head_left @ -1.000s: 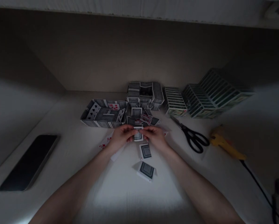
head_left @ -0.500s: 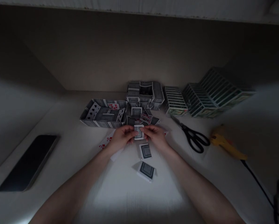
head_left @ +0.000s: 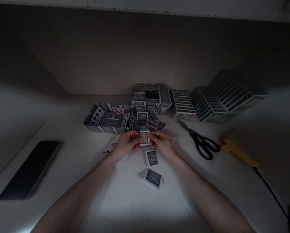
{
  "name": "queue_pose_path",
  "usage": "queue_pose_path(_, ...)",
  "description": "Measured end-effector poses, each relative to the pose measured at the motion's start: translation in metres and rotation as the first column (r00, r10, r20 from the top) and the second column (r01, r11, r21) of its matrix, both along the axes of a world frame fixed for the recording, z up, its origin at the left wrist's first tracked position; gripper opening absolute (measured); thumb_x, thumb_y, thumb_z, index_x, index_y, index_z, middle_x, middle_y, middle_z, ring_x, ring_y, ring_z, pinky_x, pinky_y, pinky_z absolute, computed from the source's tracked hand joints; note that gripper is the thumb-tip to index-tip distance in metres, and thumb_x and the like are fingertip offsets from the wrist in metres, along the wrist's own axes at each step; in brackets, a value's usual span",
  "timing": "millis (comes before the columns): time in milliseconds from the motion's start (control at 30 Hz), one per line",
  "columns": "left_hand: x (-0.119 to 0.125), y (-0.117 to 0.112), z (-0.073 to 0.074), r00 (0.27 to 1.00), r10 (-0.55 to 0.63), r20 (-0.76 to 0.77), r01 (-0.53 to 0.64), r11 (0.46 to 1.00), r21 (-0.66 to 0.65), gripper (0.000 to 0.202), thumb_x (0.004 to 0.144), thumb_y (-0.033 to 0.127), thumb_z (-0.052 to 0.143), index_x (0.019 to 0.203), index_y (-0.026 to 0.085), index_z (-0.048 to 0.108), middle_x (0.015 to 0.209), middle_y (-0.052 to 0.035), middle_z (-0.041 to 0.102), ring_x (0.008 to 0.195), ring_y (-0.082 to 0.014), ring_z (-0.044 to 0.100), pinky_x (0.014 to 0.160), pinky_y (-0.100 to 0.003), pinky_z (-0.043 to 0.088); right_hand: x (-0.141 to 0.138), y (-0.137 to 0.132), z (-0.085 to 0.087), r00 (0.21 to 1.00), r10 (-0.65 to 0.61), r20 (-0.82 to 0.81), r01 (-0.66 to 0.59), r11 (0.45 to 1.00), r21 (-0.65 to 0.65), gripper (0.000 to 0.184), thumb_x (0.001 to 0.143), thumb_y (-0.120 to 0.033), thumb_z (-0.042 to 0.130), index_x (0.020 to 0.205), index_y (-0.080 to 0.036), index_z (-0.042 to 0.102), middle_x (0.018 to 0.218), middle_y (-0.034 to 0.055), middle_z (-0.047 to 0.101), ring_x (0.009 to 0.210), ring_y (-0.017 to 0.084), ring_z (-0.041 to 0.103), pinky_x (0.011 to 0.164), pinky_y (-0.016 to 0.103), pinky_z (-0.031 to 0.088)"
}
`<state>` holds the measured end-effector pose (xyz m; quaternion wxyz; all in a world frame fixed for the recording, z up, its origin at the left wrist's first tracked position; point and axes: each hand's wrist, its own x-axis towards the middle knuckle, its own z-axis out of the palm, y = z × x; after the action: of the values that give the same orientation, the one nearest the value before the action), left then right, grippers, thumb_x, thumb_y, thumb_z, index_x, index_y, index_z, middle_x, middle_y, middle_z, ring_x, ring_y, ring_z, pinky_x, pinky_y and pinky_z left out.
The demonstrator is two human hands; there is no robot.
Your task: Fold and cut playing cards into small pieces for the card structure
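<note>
Both of my hands hold a small playing card upright between their fingertips, its patterned back facing me. My left hand pinches its left edge, and my right hand pinches its right edge. Just behind my hands stands a low house of cards, with a taller walled stack at the back. Several loose cards lie between them. Two cards lie near my wrists, and a red five of diamonds lies left of my left hand.
Green-backed card structures stand to the back right. Black-handled scissors and a yellow glue gun with a black cord lie on the right. A dark phone lies on the left of the white table.
The held card has risen slightly and now sits a little farther from me. My hands still pinch it, and the view has shifted slightly.
</note>
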<state>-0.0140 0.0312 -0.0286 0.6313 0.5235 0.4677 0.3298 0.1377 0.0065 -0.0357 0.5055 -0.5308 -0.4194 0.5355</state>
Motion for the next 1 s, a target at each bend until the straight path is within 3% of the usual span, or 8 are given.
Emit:
queue_pose_path(500,-0.0002,0.0002,-0.0005,1.000,-0.003,-0.008,0.003,1.000,-0.004,0.037,0.058,0.044,0.069,0.070,0.015,0.051,0.046,0.0070,0.048,0.038,-0.0048,0.039,0.037,-0.017,0.027,-0.0004,0.0002,0.0016,1.000,0.016,0.006,-0.016,1.000,-0.003,0.033,0.061,-0.047,0.066,0.054,-0.017,0.057,0.043,-0.0045,0.047,0.039,0.008,0.039,0.041,0.023,0.032)
queue_pose_path(1000,0.0007,-0.0010,0.0021,1.000,0.010,-0.026,-0.011,1.000,-0.020,0.037,0.057,0.044,0.070,0.070,0.015,0.052,0.047,0.0068,0.048,0.039,-0.0051,0.039,0.039,-0.017,0.027,0.0024,0.0007,-0.0020,0.999,0.033,0.020,-0.033,0.999,-0.019,0.032,0.062,-0.048,0.066,0.056,-0.017,0.058,0.042,-0.0058,0.042,0.039,0.008,0.033,0.040,0.023,0.024)
